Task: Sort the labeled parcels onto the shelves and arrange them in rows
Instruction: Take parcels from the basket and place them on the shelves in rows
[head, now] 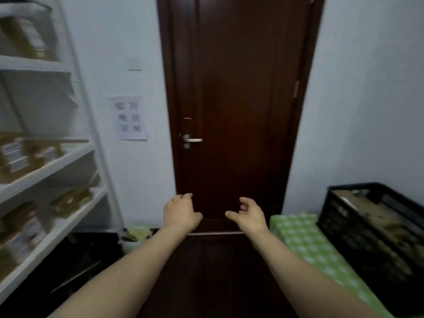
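Parcels wait in the crate while left hand and right hand hang empty, fingers loosely curled; a blind, hurried grab could tip it.

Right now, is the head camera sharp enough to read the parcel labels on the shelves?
No: in the head view the parcels on the shelves at left are smeared by blur, labels unreadable; the crate at right is soft too, and wide-angle distortion bends the edges.

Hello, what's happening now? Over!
Left hand and right hand both empty, open. Parcels wait in black crate; others on white shelves. Nothing in the way.
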{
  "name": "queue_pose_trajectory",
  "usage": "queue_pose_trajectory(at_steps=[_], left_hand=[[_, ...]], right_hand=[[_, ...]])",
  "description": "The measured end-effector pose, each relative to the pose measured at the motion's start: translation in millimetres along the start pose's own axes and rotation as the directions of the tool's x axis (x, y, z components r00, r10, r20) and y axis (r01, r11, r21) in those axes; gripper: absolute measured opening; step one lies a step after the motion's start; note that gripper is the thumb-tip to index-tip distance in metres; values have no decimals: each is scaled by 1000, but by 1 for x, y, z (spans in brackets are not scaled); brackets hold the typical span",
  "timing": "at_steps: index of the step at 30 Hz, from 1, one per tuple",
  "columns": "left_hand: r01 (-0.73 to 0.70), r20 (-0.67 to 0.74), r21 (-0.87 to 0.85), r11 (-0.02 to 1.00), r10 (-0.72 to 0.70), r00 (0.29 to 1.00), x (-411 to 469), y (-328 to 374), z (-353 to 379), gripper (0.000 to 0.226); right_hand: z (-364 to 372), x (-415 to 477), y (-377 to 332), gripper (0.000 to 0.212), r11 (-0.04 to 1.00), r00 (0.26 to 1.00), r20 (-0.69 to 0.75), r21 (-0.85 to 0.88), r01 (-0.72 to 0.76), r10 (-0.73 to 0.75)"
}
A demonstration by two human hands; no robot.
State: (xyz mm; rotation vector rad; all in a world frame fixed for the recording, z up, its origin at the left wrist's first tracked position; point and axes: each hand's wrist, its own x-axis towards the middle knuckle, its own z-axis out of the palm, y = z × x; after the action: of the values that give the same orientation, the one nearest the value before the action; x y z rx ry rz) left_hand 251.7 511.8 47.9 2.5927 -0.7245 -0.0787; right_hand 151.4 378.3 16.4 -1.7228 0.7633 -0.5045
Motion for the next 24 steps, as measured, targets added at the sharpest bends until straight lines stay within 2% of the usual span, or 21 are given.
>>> queue_pose_trajectory(at_steps=[5,11,18,22,24], left_hand=[[-278,143,-53,959,282,949,17,145,73,67],[-515,300,-92,852,517,802,31,283,156,64],[-642,408,-237,729,675,616,73,407,227,57],[-639,478,-332,694,708,520,73,477,274,61],[-646,519,-363,671,722,458,62,504,299,64]], right_hand=[[-141,9,54,70,993,948,-298,51,-103,113],[-267,19,102,71,972,799,-557,70,-226,226],[-362,64,128,64,947,650,-704,111,-300,288],[-413,66,154,50,929,573,-749,156,-335,333],[-439,57,171,47,910,508,-775,207,-358,376]])
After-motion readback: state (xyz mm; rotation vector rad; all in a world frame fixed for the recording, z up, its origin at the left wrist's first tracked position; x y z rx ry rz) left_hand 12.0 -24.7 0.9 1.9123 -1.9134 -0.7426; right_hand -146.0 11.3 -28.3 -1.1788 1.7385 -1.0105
